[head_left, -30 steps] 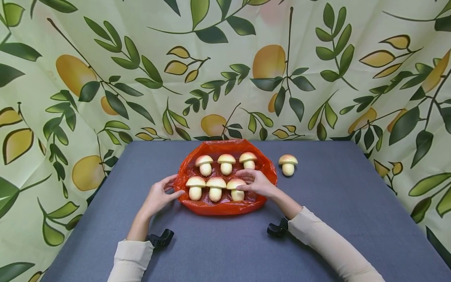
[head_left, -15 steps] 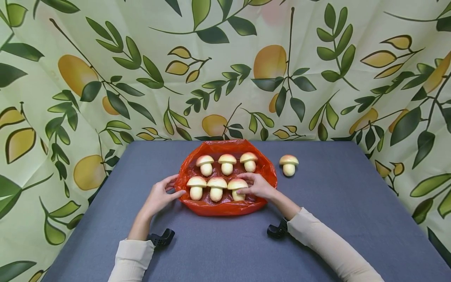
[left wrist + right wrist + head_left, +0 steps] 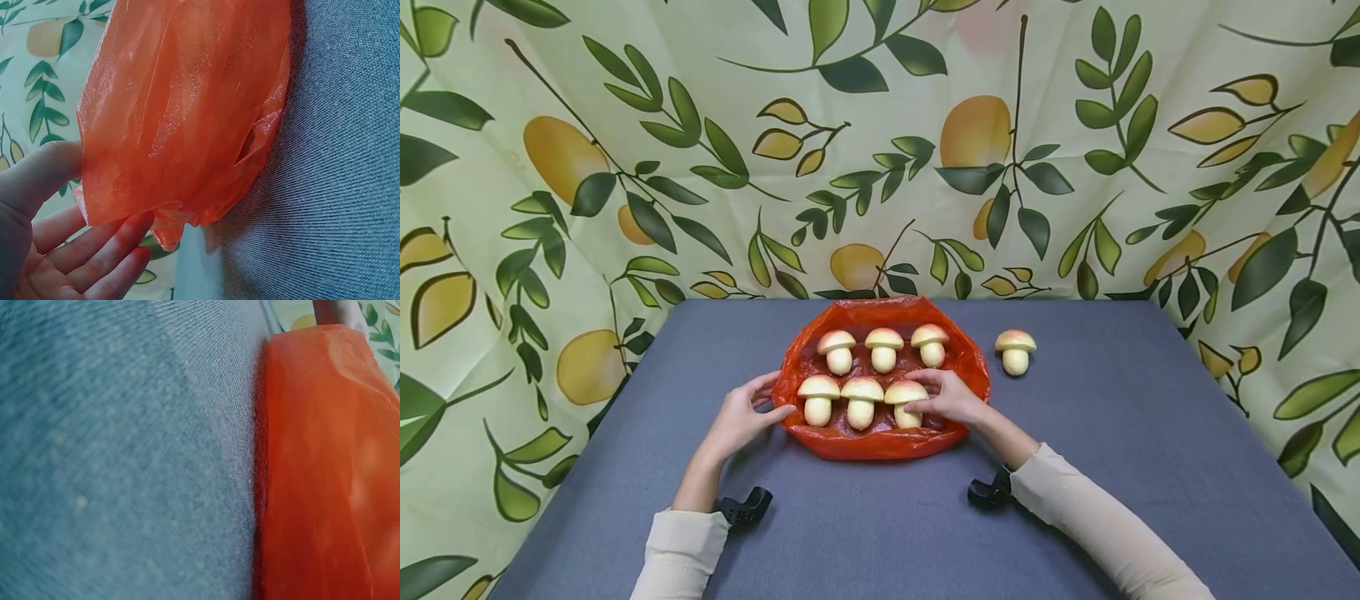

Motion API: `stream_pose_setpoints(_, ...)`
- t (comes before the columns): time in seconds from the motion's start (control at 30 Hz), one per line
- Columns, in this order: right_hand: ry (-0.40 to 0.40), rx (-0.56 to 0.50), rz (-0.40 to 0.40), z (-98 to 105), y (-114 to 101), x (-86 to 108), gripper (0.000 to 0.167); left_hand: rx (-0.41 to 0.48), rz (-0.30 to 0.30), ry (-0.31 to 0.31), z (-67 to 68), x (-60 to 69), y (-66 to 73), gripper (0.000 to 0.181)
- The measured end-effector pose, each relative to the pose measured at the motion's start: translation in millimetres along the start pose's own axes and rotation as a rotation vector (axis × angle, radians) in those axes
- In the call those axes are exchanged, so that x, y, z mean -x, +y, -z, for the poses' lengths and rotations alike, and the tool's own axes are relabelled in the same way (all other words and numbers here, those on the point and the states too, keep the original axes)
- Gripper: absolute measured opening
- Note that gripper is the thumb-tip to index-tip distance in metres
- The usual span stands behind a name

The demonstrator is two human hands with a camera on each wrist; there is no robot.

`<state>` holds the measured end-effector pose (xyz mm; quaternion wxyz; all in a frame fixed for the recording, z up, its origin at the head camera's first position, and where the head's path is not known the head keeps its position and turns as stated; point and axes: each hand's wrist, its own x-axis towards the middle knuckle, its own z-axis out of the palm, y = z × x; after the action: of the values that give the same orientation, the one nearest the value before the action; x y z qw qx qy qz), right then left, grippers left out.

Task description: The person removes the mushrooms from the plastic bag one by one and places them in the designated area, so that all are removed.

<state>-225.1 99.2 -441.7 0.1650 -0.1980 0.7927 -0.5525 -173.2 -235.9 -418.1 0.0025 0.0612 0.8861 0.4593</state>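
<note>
An open red plastic bag [image 3: 868,448] lies on the table, with toy mushrooms in two rows of three inside it. My left hand [image 3: 739,419] holds the bag's left edge, the plastic wall between thumb and fingers [image 3: 103,250] in the left wrist view. Reaching over the right side of the bag, my right hand [image 3: 953,397] grips the front-right toy mushroom [image 3: 901,392] between thumb and fingers. That mushroom stays beside its row, partly covered by the hand. In the right wrist view the bag's side [image 3: 325,469] hides the right hand's fingers.
One more toy mushroom [image 3: 1015,353] lies on the blue-grey table [image 3: 865,533], right of the bag. A leaf-and-fruit patterned cloth [image 3: 880,108] hangs behind the table and along both sides. Black wrist mounts [image 3: 747,507] sit under both forearms.
My right hand's fingers have drawn slightly closer round the front-right toy mushroom. The left hand, the bag and the other mushrooms stay in place.
</note>
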Motion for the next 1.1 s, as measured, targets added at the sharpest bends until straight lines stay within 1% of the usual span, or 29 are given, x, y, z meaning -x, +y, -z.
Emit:
stream_pose_setpoints(0.13,0.005,0.01,0.009,0,0,0.2,0.05,-0.002,-0.003,-0.002,0.2,-0.2,0.3,0.061)
stream_pose_setpoints(0.4,0.011,0.016,0.0,0,-2,1.2,0.05,-0.006,0.0,0.0,0.4,0.2,0.4,0.061)
stream_pose_setpoints(0.63,0.029,0.004,-0.001,4,-5,0.7,0.051,-0.008,-0.003,0.005,0.0,0.4,0.6,0.061)
stream_pose_setpoints(0.83,0.029,0.0,-0.007,7,-7,0.2,0.053,-0.01,-0.005,0.009,0.3,0.1,-0.7,0.061)
stream_pose_setpoints(1.1,0.023,0.004,0.003,10,-15,2.7,0.053,-0.013,-0.019,0.009,0.5,0.3,-0.8,0.06)
